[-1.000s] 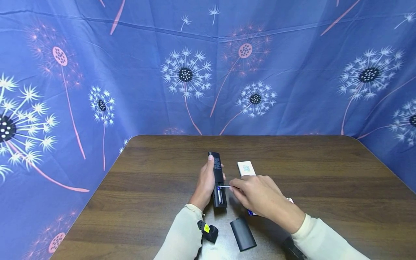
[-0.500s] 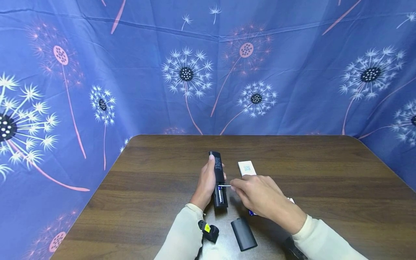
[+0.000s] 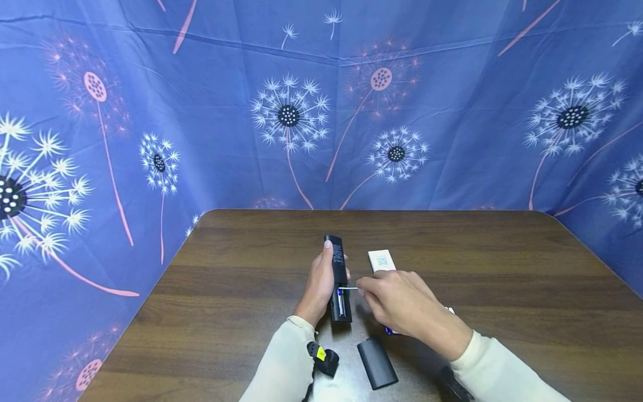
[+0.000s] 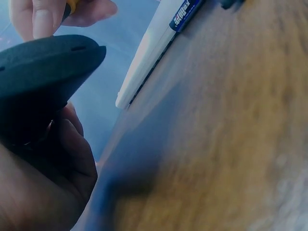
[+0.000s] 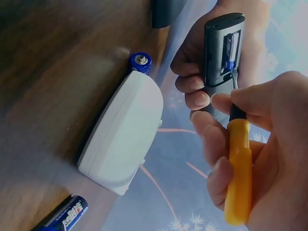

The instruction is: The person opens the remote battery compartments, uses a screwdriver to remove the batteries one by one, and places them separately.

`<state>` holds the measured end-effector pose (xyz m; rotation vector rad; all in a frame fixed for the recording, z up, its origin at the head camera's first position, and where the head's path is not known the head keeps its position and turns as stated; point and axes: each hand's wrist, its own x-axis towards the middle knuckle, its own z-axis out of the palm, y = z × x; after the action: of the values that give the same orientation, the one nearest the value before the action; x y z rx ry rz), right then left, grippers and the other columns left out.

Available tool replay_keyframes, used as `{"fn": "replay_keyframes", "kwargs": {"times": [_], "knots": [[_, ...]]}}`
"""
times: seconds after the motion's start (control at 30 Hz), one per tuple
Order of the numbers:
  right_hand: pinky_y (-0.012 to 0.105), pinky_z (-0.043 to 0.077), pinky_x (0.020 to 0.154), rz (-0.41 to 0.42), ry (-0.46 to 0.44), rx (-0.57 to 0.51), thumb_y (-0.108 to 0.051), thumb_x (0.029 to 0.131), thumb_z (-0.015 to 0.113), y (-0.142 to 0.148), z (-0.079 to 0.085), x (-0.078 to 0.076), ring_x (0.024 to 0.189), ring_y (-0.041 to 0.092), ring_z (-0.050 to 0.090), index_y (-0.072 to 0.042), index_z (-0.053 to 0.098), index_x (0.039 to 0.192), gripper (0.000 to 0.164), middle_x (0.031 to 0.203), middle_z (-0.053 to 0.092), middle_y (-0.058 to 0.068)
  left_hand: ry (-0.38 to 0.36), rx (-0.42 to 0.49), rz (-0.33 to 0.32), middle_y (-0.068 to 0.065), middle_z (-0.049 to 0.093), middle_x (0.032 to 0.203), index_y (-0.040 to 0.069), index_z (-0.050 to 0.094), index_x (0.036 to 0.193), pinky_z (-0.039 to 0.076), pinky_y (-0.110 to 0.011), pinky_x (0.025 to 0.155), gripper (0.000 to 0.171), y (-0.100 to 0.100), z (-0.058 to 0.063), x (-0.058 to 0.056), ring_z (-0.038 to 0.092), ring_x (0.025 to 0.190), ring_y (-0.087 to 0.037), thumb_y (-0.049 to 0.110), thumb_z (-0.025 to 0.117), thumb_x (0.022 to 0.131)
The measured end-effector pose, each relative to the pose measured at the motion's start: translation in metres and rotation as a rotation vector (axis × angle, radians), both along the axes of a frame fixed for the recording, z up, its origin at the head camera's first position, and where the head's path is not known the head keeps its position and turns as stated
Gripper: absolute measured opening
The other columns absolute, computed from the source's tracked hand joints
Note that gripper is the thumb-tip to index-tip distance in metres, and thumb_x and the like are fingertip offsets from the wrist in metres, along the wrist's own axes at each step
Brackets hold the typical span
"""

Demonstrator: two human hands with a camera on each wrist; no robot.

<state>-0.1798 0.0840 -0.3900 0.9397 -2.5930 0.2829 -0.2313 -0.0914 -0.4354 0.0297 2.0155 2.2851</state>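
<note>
My left hand (image 3: 317, 285) grips a black remote control (image 3: 339, 262), thumb along its back, fingers round the far side. The remote's battery compartment is uncovered, and a blue-and-silver battery (image 5: 231, 53) lies inside. My right hand (image 3: 402, 298) holds a screwdriver (image 5: 239, 168) by its yellow handle. In the right wrist view its thin metal shaft reaches the compartment, with the tip at one end of the battery. Whether the tip touches the battery, I cannot tell. In the left wrist view the remote (image 4: 48, 62) hides most of the work.
The remote's black battery cover (image 3: 378, 363) lies on the wooden table (image 3: 241, 268) near the front. A white device (image 5: 127, 130) sits beyond my right hand. One blue battery (image 5: 140, 61) is close to its end; another battery (image 5: 65, 214) lies apart. Patterned blue cloth (image 3: 201, 111) hangs behind.
Hardly anything differs. Both hands, the remote and the screwdriver shift a few pixels within the head view, mostly along with the whole scene.
</note>
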Motion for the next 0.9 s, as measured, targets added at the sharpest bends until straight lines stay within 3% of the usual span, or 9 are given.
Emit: {"fn": "replay_keyframes", "kwargs": {"times": [0.27,0.5,0.9], "knots": [[0.023,0.027,0.039,0.018,-0.031,0.02,-0.021,0.091,0.066,-0.0032,0.0026,-0.0039,0.046,0.0,0.034,-0.026,0.062,0.076,0.016,0.061,0.044,-0.017,0.003,-0.012,0.013,-0.009,0.061,0.082,-0.004,0.058,0.123,0.048,-0.028,0.065,0.074,0.0003,0.0003,-0.0008,0.059,0.072,-0.017,0.059,0.025,0.106],[0.023,0.026,0.039,0.053,-0.016,0.046,-0.031,0.097,0.066,-0.0016,0.0021,-0.007,0.046,-0.001,0.033,-0.027,0.056,0.07,0.029,0.06,0.042,-0.018,-0.001,-0.018,0.003,-0.01,0.061,0.083,-0.004,0.057,0.125,0.05,-0.029,0.064,0.075,0.0014,-0.0018,0.0007,0.059,0.073,-0.017,0.06,0.025,0.105],[0.025,0.031,0.04,0.08,0.003,0.073,-0.028,0.094,0.07,-0.0027,-0.0007,-0.0096,0.044,-0.001,0.033,-0.025,0.057,0.07,0.027,0.059,0.047,-0.018,0.021,-0.027,0.035,-0.009,0.061,0.074,-0.007,0.061,0.119,0.049,-0.028,0.058,0.073,0.0025,-0.0026,0.0002,0.058,0.065,-0.016,0.057,0.026,0.107]]}}
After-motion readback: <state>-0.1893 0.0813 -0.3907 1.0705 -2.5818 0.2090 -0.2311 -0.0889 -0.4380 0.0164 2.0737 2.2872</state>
